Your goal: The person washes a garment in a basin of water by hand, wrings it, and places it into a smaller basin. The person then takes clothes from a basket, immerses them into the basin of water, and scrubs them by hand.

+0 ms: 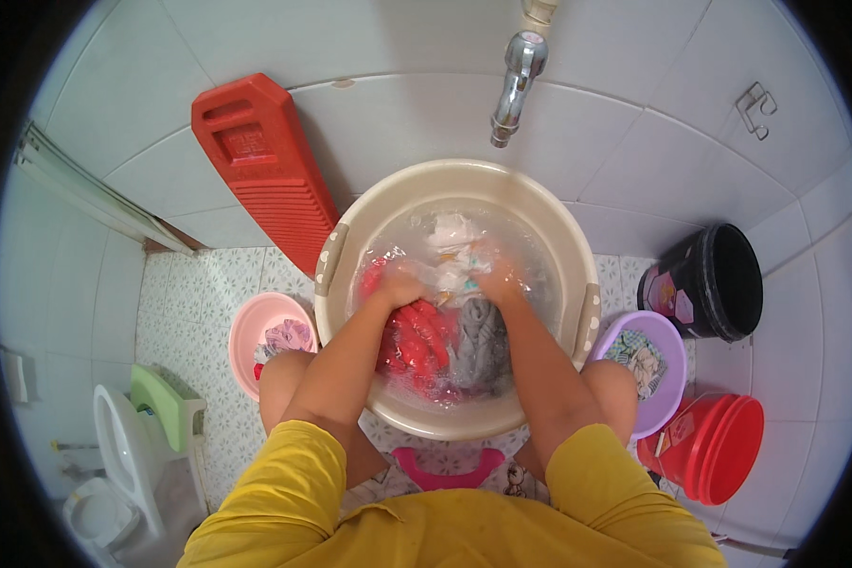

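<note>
A large beige plastic washtub (461, 170) full of cloudy water stands before me. Both my hands are in it, partly under water. My left hand (401, 287) lies at the upper end of a red garment (415, 341); its fingers are blurred by the water. My right hand (497, 277) is at the white patterned cloth (454, 234), just above a grey garment (477, 341). Whether either hand grips cloth cannot be made out. The red and grey garments lie side by side in the tub's near half, the white cloth farther back.
A red plastic washboard (277, 163) leans on the wall behind the tub's left side. Above hangs a chrome tap (518, 85). A pink basin (245, 319) and a purple basin (674, 355) hold cloths. Black (735, 284) and red buckets (731, 451) stand right.
</note>
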Action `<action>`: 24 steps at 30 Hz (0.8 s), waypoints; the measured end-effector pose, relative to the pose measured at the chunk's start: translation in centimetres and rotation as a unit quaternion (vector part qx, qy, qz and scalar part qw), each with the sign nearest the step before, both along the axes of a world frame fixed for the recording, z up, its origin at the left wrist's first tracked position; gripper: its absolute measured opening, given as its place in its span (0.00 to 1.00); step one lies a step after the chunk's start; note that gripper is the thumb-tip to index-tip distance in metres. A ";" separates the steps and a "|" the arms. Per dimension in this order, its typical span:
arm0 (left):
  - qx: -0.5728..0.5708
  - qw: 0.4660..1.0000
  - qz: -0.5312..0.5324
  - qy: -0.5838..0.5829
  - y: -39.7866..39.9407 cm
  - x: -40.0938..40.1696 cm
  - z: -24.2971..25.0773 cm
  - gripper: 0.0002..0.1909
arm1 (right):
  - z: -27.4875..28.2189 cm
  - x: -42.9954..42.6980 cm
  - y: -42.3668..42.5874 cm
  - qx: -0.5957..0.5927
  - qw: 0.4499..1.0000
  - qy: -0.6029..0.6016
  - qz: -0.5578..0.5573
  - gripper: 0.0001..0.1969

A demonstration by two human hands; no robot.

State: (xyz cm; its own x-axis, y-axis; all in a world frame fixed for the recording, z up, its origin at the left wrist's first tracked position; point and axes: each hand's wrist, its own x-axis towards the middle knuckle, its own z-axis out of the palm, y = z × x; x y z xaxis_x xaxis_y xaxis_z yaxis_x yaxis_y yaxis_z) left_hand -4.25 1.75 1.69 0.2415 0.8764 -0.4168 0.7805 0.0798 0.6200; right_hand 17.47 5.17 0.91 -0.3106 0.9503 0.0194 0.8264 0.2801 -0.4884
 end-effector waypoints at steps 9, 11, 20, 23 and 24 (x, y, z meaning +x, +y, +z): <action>0.067 0.686 0.460 -0.560 0.4 3.1 -0.1 0.19 | 2.2 -5.2 -2.3 -0.083 0.991 0.040 -0.100 0.34; -0.214 0.524 0.332 -0.754 0.8 3.0 1.4 0.22 | 5.5 -6.7 -3.9 -0.061 0.989 0.121 -0.055 0.29; -0.255 0.545 0.352 -0.717 0.2 4.1 1.5 0.19 | 7.9 -8.0 -2.9 0.035 0.976 0.203 -0.064 0.12; -0.199 0.626 0.341 -0.672 0.5 4.1 4.1 0.18 | 5.9 -4.3 0.5 0.031 0.976 0.095 -0.196 0.14; -0.150 0.667 0.324 -0.653 0.5 3.3 4.6 0.18 | 5.8 -3.5 0.5 0.028 0.976 0.098 -0.191 0.14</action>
